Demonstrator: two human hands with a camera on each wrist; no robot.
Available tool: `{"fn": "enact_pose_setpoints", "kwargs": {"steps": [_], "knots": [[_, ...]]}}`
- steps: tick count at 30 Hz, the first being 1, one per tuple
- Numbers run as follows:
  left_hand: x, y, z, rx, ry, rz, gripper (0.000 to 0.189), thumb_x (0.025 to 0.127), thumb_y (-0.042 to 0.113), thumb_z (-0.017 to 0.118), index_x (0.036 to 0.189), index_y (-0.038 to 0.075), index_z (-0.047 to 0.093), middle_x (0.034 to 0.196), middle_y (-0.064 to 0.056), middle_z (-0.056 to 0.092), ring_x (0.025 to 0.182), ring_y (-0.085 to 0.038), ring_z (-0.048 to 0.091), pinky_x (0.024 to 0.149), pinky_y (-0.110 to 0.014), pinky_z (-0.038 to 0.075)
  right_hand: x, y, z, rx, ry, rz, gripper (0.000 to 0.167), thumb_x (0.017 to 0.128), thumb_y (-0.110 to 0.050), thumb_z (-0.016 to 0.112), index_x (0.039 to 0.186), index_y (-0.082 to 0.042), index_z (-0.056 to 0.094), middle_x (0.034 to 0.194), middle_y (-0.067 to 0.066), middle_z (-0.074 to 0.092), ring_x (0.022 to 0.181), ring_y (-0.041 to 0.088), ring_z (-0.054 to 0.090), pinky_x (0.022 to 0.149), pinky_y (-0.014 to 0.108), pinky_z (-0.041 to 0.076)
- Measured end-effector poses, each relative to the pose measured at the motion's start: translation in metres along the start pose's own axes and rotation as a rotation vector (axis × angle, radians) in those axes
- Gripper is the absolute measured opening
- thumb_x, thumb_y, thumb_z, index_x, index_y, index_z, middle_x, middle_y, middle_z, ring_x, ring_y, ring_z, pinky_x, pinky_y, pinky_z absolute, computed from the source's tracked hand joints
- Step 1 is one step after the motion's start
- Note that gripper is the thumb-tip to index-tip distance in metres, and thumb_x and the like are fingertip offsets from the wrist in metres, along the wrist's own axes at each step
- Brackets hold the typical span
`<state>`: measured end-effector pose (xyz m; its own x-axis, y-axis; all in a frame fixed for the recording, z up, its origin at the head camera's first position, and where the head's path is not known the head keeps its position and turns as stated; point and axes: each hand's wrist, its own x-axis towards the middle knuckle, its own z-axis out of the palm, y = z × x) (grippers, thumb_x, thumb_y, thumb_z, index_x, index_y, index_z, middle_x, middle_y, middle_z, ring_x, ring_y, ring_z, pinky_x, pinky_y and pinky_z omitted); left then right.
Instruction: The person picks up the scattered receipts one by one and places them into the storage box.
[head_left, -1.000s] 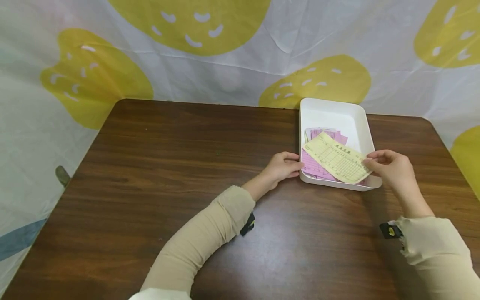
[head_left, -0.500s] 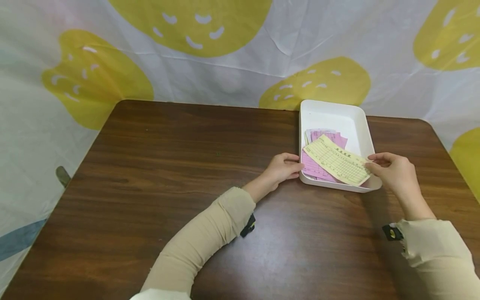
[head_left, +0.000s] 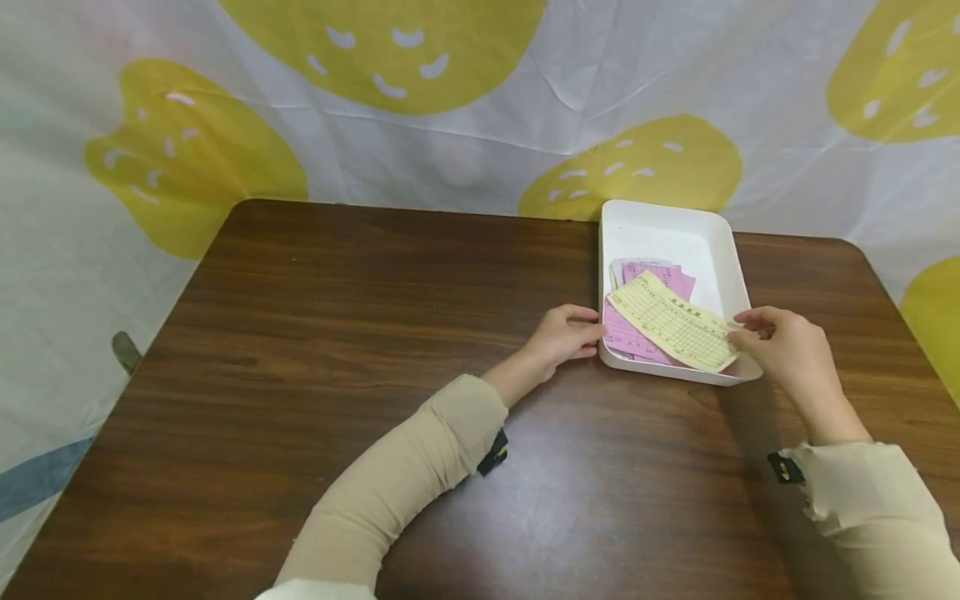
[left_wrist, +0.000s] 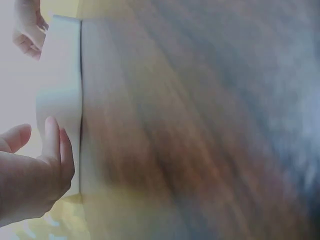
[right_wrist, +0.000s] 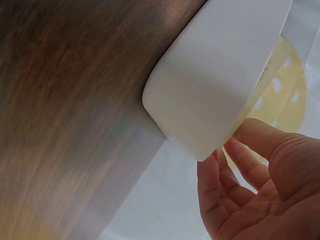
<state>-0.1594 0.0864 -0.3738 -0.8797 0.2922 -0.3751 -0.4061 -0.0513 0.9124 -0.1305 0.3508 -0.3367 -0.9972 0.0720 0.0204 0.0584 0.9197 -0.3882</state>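
Note:
A shallow white tray (head_left: pixel 708 237) holds several printed paper slips. Pink slips (head_left: pixel 630 337) lie in its near half, under a yellow slip (head_left: pixel 675 325) laid out diagonally. My right hand (head_left: pixel 791 346) pinches the yellow slip's right end between thumb and fingers, over the tray's near right corner. In the right wrist view that slip (right_wrist: pixel 265 75) shows as a thin strip above the rim. My left hand (head_left: pixel 562 337) holds the tray's left wall, thumb at the rim and fingers along the outside, as the left wrist view shows with the fingers (left_wrist: pixel 52 142). Lower slips are partly hidden.
The tray stands on a dark brown wooden table (head_left: pixel 375 292), near its back edge on the right. A white curtain (head_left: pixel 450 158) with yellow printed shapes hangs behind the table.
The right hand and the slip's right end have shifted very slightly, and the slip bends a little more. The left hand stays at the tray's wall.

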Motion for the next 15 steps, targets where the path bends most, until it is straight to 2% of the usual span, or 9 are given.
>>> {"fn": "enact_pose_setpoints", "kwargs": {"steps": [3,8,15], "knots": [[-0.002,0.004,-0.005,0.023,-0.001,-0.003,0.039,0.091,0.007,0.061,0.128,-0.003,0.053,0.123,-0.021,0.060,0.101,-0.026,0.064,0.088,-0.031,0.057,0.001,0.001,-0.001,-0.018,-0.014,-0.001,0.035,0.091,-0.026,0.060,0.111,0.003,0.062,0.095,0.026,0.063,0.083,0.034,0.056,0.059,0.028,0.036],[-0.009,0.012,-0.019,0.068,-0.009,-0.010,0.041,0.093,0.009,0.059,0.132,-0.002,0.051,0.129,-0.019,0.058,0.115,-0.031,0.060,0.093,-0.034,0.055,0.001,0.000,-0.001,-0.038,-0.018,-0.028,0.034,0.090,-0.025,0.060,0.110,0.003,0.063,0.098,0.029,0.062,0.087,0.039,0.057,0.061,0.033,0.038],[-0.019,0.022,-0.045,0.090,-0.026,-0.005,0.043,0.097,0.012,0.053,0.137,-0.001,0.045,0.135,-0.020,0.051,0.123,-0.034,0.053,0.101,-0.038,0.051,-0.002,0.000,-0.002,-0.018,0.021,-0.039,0.035,0.093,-0.025,0.055,0.111,0.005,0.062,0.104,0.033,0.059,0.096,0.045,0.055,0.072,0.052,0.043]]}}
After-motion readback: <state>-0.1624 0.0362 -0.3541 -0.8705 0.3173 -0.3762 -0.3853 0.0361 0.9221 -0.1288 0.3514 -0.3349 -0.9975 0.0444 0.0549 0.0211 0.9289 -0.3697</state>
